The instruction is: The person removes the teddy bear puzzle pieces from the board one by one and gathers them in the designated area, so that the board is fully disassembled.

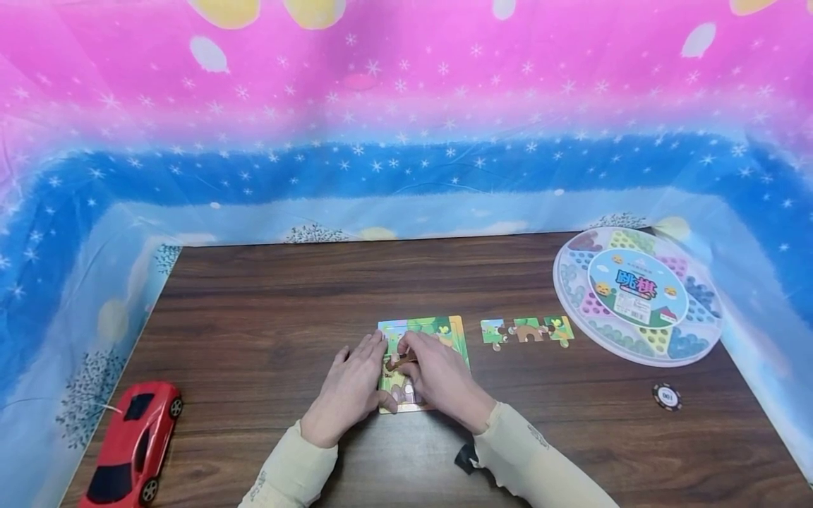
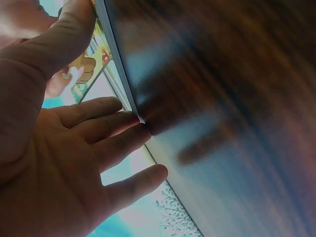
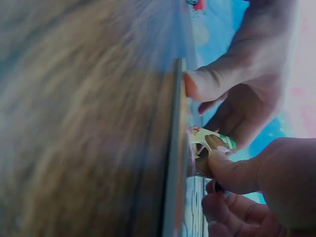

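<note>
A small jigsaw board point(image 1: 459, 337) with a colourful cartoon picture lies flat in front of me, partly hidden by both hands. My left hand point(image 1: 353, 377) rests at its left side, fingers extended and thumb on the near left corner. Above the board, my right hand point(image 1: 447, 374) pinches a jigsaw piece point(image 3: 215, 140) between thumb and fingers. That piece, brown and green, stands tilted up from the board in the right wrist view. To the board's right lie three loose jigsaw pieces point(image 1: 528, 331) in a row.
A round Chinese checkers set point(image 1: 638, 296) lies at the back right, with a black-and-white poker chip point(image 1: 667, 397) before it. At the front left stands a red toy car point(image 1: 132, 444). A small black object point(image 1: 466, 458) lies beside the right sleeve.
</note>
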A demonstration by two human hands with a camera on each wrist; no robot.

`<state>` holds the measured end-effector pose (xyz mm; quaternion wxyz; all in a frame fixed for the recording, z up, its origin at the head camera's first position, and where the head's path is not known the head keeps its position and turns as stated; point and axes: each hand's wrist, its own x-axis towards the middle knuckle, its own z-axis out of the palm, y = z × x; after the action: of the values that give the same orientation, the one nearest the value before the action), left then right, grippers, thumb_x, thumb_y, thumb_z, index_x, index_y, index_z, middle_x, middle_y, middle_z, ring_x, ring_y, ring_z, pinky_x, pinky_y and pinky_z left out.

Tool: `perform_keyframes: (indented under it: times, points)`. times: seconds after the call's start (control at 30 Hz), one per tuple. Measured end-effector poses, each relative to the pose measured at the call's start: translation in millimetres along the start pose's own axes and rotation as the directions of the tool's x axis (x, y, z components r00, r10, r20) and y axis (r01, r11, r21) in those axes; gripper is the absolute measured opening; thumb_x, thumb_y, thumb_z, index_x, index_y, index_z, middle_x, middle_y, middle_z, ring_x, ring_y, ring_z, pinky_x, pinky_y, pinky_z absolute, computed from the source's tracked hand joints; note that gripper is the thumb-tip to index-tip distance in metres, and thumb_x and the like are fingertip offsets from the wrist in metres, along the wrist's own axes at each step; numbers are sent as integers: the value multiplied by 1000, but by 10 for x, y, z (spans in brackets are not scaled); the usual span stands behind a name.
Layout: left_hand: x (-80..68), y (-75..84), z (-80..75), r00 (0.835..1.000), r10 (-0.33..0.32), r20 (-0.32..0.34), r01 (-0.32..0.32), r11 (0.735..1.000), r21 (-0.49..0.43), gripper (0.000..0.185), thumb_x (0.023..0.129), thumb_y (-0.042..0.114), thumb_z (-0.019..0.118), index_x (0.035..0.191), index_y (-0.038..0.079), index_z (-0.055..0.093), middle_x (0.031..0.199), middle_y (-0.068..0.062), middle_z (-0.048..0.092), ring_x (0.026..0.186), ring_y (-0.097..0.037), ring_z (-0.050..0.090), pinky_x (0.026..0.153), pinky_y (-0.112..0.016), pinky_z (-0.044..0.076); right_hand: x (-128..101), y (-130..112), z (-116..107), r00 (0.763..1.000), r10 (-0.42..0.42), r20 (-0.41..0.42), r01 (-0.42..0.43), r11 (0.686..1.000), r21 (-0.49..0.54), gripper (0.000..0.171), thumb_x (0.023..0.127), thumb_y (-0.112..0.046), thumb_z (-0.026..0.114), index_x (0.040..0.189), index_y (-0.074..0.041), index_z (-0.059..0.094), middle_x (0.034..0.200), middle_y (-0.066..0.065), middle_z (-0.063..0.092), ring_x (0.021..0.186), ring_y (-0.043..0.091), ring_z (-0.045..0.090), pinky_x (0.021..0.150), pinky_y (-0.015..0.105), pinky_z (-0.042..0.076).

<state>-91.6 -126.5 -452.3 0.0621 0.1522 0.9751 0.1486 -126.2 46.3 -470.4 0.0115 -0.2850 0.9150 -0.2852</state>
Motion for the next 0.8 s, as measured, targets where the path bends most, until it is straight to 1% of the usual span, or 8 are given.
perform_keyframes:
  times: [0.07, 0.17, 0.23, 0.33, 0.47, 0.6, 0.7, 0.8]
  points:
    - [0, 1, 0, 1000, 5, -4, -5, 1000, -1, 101, 59, 45, 84, 138, -6, 48, 147, -22, 42, 136, -35, 40, 102, -62, 34, -12, -4, -19, 1000, -2, -20, 3, 999, 44, 15, 90, -17, 70, 99, -20, 59, 90, -11, 60, 76, 6, 53, 62, 25, 47]
    - [1, -1, 0, 1000, 4, -5, -4, 1000, -5, 101, 58, 45, 85, 138, -6, 48, 147, -22, 42, 136, -35, 40, 102, -63, 35, -26, -1, -46, 999, -23, -42, 27, 996, 90, 12, 91, -16, 69, 99, -20, 62, 91, -12, 61, 77, 4, 54, 65, 25, 48]
    - [4, -3, 3, 1000, 0, -2, 0, 1000, -7, 101, 58, 45, 85, 137, -6, 48, 146, -22, 43, 136, -36, 40, 102, -63, 35, -29, 13, -46, 999, -24, -40, 28, 993, 112, 12, 91, -15, 69, 99, -20, 62, 91, -13, 61, 76, 3, 54, 66, 25, 48]
    - [11, -1, 7, 1000, -5, 9, 5, 1000, -7, 102, 58, 45, 85, 138, -6, 47, 146, -22, 43, 136, -36, 40, 103, -62, 34, -30, 52, -24, 1000, 3, -22, 1, 986, 170, 11, 91, -14, 68, 99, -18, 61, 86, -12, 60, 72, 3, 53, 63, 23, 47]
    - [17, 2, 8, 1000, -9, 22, 10, 1000, -11, 104, 57, 45, 86, 139, -6, 46, 147, -22, 42, 136, -36, 39, 103, -62, 34, -36, 88, -2, 999, 53, -6, -49, 958, 282, 12, 91, -12, 68, 98, -17, 60, 80, -9, 60, 68, 4, 54, 60, 23, 47]
    - [19, 4, 3, 1000, -15, 24, 15, 1000, -13, 105, 57, 45, 86, 140, -5, 46, 148, -21, 42, 137, -35, 39, 103, -62, 33, -49, 107, -29, 997, 71, -7, -62, 923, 381, 14, 91, -9, 67, 102, -14, 60, 82, -8, 61, 69, 5, 56, 61, 25, 50]
    - [16, 4, -2, 1000, -16, 23, 16, 1000, -19, 106, 57, 46, 85, 140, -6, 45, 148, -21, 41, 137, -36, 38, 104, -62, 33, -76, 128, -99, 997, 83, -8, -72, 902, 427, 16, 91, -9, 67, 105, -12, 61, 84, -8, 62, 70, 6, 58, 62, 25, 51]
    - [12, 3, -2, 999, -23, 32, 24, 999, -28, 106, 57, 46, 85, 141, -5, 44, 149, -21, 39, 138, -35, 37, 105, -62, 31, -128, 171, -209, 995, 100, -12, -85, 897, 434, 15, 91, -11, 67, 106, -14, 63, 86, -8, 64, 71, 8, 60, 61, 26, 52]
